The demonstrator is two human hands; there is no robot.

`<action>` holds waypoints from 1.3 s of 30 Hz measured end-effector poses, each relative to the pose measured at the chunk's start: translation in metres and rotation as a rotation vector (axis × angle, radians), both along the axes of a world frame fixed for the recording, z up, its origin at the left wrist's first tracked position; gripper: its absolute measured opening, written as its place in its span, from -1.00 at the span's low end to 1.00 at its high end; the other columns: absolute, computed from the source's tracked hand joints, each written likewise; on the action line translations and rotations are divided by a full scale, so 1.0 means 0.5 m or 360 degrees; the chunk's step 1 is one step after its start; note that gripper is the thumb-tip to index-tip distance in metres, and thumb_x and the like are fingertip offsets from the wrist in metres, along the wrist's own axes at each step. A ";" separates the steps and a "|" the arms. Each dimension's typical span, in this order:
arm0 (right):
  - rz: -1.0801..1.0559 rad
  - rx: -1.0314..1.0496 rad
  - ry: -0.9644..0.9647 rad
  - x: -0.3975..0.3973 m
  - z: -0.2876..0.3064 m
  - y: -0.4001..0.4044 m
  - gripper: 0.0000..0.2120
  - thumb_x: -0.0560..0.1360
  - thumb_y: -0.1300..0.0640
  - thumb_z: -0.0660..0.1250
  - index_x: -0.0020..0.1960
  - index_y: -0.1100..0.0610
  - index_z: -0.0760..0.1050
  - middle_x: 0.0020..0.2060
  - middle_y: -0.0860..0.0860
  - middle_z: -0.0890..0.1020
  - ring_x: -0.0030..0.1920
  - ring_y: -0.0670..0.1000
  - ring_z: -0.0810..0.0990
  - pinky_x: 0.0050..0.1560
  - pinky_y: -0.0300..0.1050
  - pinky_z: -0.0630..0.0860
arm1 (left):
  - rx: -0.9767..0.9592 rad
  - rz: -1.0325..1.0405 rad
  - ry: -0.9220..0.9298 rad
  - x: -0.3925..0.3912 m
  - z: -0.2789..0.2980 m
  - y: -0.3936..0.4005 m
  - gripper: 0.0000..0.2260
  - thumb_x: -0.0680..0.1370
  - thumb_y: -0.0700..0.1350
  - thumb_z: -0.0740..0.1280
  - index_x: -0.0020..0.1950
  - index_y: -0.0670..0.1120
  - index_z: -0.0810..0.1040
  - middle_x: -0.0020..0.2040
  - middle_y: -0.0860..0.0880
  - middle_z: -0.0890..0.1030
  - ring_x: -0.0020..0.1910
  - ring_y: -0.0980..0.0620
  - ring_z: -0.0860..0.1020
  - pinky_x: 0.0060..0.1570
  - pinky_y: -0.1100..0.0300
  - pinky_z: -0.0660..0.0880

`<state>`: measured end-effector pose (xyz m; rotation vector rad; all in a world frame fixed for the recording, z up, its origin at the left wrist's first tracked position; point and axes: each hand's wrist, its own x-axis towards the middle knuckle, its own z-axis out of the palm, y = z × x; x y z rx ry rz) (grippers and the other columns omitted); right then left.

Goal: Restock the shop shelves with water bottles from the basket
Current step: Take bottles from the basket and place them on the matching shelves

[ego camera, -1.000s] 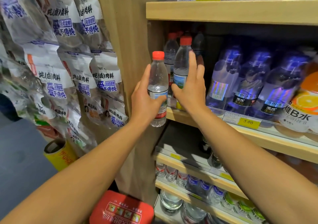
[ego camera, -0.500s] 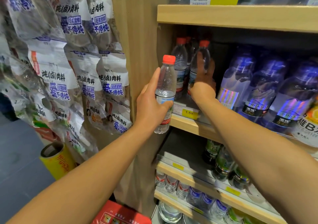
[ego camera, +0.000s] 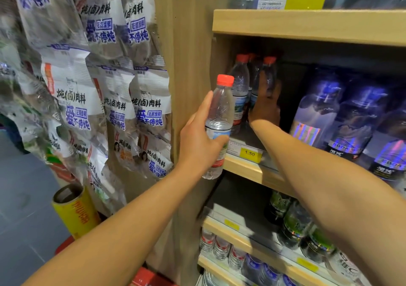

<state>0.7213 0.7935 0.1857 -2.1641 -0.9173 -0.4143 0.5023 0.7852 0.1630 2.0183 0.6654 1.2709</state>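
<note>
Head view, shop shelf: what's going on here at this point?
A person is stocking a shelf with water bottles. The left hand holds a red-capped bottle upright, just in front of the shelf's left end and not yet set down. The right hand reaches deep into the shelf, its fingers against the right-hand one of the red-capped bottles at the back; whether it grips it is too dim to tell. Purple-labelled bottles stand to the right.
</note>
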 end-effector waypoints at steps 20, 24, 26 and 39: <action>-0.0012 -0.0170 -0.0550 -0.179 0.030 -0.230 -0.18 0.44 0.14 0.44 0.57 -0.01 0.07 0.52 0.13 0.16 0.47 0.24 0.18 0.42 0.11 0.22 | 0.0141 -0.0171 -0.0234 -0.030 0.030 -0.029 -0.17 0.41 -0.22 0.49 0.58 0.12 0.19 0.32 0.45 0.28 0.31 0.47 0.28 0.28 0.42 0.33; -0.0158 -0.0222 -0.0594 -0.188 0.045 -0.300 -0.18 0.47 0.03 0.44 0.58 -0.04 0.05 0.56 0.09 0.09 0.55 0.21 -0.02 0.52 0.19 0.06 | 0.0281 -0.0305 -0.0372 -0.017 0.058 -0.065 -0.23 0.42 -0.30 0.47 0.56 -0.02 0.23 0.33 0.35 0.30 0.31 0.49 0.29 0.23 0.51 0.30; -0.0216 -0.0235 -0.0601 -0.186 0.052 -0.326 -0.17 0.46 -0.01 0.45 0.57 -0.05 0.05 0.57 0.08 0.07 0.56 0.20 -0.05 0.52 0.19 0.03 | 0.0310 -0.0372 -0.0441 0.001 0.073 -0.079 -0.24 0.43 -0.30 0.46 0.56 -0.05 0.23 0.37 0.19 0.37 0.36 0.34 0.34 0.29 0.36 0.39; -0.0395 -0.0443 -0.0719 -0.129 0.069 -0.422 -0.11 0.43 -0.11 0.45 0.58 -0.03 0.03 0.56 0.12 0.06 0.54 0.26 0.00 0.52 0.22 0.01 | 0.0203 -0.0424 -0.0363 0.175 0.065 -0.064 -0.24 0.46 -0.32 0.45 0.58 -0.02 0.20 0.31 0.27 0.31 0.26 0.57 0.23 0.23 0.61 0.19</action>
